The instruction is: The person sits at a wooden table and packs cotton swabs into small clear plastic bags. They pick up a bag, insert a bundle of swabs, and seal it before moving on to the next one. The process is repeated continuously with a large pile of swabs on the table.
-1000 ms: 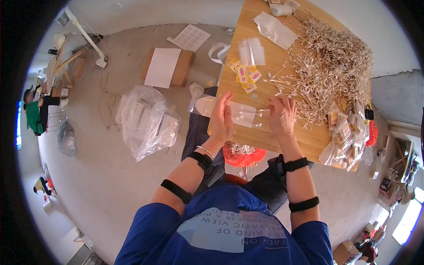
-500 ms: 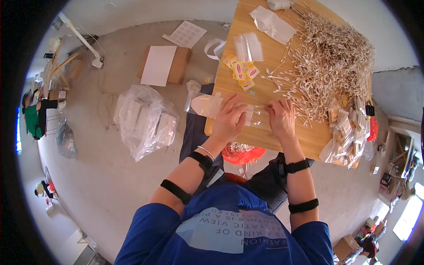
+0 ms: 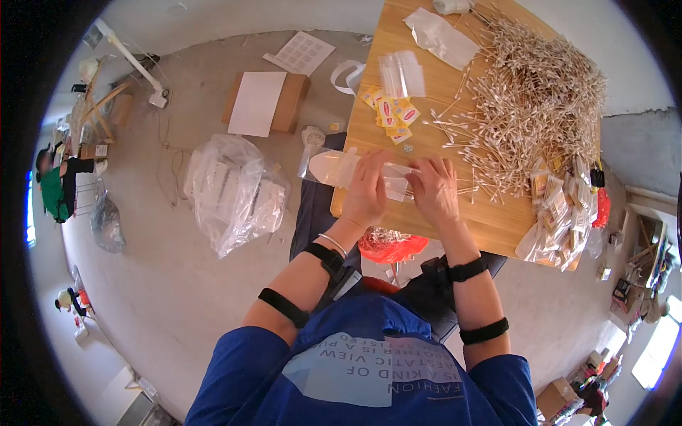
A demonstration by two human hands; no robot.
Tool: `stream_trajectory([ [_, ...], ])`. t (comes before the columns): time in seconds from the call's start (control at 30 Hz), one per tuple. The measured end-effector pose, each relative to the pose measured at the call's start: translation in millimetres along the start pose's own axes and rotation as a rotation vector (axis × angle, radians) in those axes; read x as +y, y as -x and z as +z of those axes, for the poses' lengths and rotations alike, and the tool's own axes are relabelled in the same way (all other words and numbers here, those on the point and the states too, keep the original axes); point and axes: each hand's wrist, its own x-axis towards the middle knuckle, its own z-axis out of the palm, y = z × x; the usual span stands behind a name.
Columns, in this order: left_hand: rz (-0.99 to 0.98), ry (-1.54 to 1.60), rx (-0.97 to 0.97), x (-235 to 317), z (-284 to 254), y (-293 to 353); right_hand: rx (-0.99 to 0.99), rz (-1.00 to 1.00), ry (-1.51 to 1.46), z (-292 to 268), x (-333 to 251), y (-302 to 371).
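My left hand (image 3: 366, 190) is closed on a clear plastic bag (image 3: 347, 165) at the table's near left corner. A pale rounded insert shows inside the bag, whose left end hangs past the table edge. Close beside it, my right hand (image 3: 436, 192) has its thumb and fingers pinched at the bag's right end. A few cotton swabs (image 3: 465, 189) stick out to the right from under this hand; its fingers partly hide them. Just beyond the fingertips lies a small greenish item (image 3: 407, 148). A large heap of loose cotton swabs (image 3: 536, 99) covers the table's right side.
Yellow-and-white packets (image 3: 389, 113) and a stack of clear bags (image 3: 402, 74) lie farther back on the wooden table (image 3: 433, 135). Filled packs (image 3: 561, 213) pile up at the near right corner. A red bag of swabs (image 3: 391, 245) sits below the table edge. People work at far left.
My right hand has moved left, closer to my left hand, bringing its fingers to the bag's end. The swab tips there are now mostly covered by the fingers.
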Motion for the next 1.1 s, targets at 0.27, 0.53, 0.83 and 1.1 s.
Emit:
stream_trajectory([
  [0.27, -0.063, 0.142, 0.062, 0.7, -2.7, 0.9, 0.007, 0.028, 0.042, -0.9, -2.2, 6.2],
  [0.53, -0.116, 0.146, 0.068, -2.1, -1.0, 4.3, 0.013, -0.005, 0.076, -2.8, 9.7, -2.2],
  [0.83, -0.076, 0.282, 0.109, -2.1, -6.6, 2.6, 0.061, -0.019, -0.004, 6.1, -7.2, 19.1],
  [1.1, -0.049, 0.304, 0.139, 2.3, -11.8, -0.6, 0.111, 0.058, 0.063, 8.0, -17.4, 43.8],
])
